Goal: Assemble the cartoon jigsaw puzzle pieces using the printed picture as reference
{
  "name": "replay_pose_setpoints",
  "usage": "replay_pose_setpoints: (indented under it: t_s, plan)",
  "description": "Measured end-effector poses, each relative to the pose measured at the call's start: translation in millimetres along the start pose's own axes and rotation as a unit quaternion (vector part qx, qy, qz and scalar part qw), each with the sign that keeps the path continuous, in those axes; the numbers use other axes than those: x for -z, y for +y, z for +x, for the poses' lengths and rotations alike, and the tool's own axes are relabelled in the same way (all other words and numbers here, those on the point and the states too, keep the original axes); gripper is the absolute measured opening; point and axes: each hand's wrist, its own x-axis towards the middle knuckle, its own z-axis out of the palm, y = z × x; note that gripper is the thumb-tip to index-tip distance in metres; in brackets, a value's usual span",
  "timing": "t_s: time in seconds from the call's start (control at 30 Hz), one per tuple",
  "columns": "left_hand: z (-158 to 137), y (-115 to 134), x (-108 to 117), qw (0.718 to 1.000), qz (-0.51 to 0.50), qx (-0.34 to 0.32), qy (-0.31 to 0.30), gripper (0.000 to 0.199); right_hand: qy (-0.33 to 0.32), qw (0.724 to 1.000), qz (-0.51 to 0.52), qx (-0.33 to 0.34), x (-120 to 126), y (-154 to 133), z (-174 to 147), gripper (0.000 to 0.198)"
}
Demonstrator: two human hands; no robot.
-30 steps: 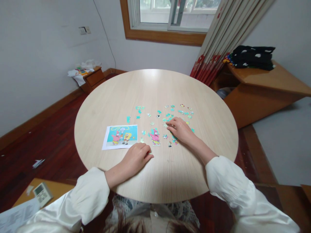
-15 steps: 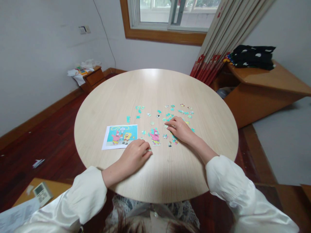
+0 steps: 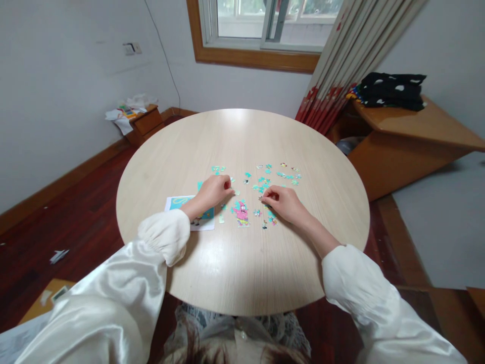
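Fingertips of both hands, left hand (image 3: 212, 191) and right hand (image 3: 283, 202), pinch puzzle pieces (image 3: 261, 184); no readable writing.

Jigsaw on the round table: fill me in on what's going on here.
A person in white sleeves sits at the round table with small jigsaw pieces scattered across it. The left hand reaches over the reference picture to the loose pieces beside it. The right hand pinches at pieces near the joined pink character section. Whether either hand actually grips a piece is too small to tell. Most pieces lie unjoined.
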Motion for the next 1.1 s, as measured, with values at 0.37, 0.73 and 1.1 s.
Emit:
replay_pose_setpoints:
  t_s: [0.37,0.73,1.1]
  plan:
    - [1.0,-8.1,-9.5,1.000,-0.008,-0.015,-0.021,0.009,-0.026,0.975,0.218,-0.033,-13.8,-13.7,-9.0,0.024]
    - [-54.7,26.2,-3.2,0.971,-0.236,-0.040,-0.006,0.012,-0.069,0.899,0.406,-0.146,-29.4,-41.7,-21.5,0.039]
    - [-71.6,27.7,-12.1,0.985,-0.171,0.001,-0.012,0.013,-0.114,0.902,0.396,-0.131,-43.1,-40.8,-24.7,0.034]
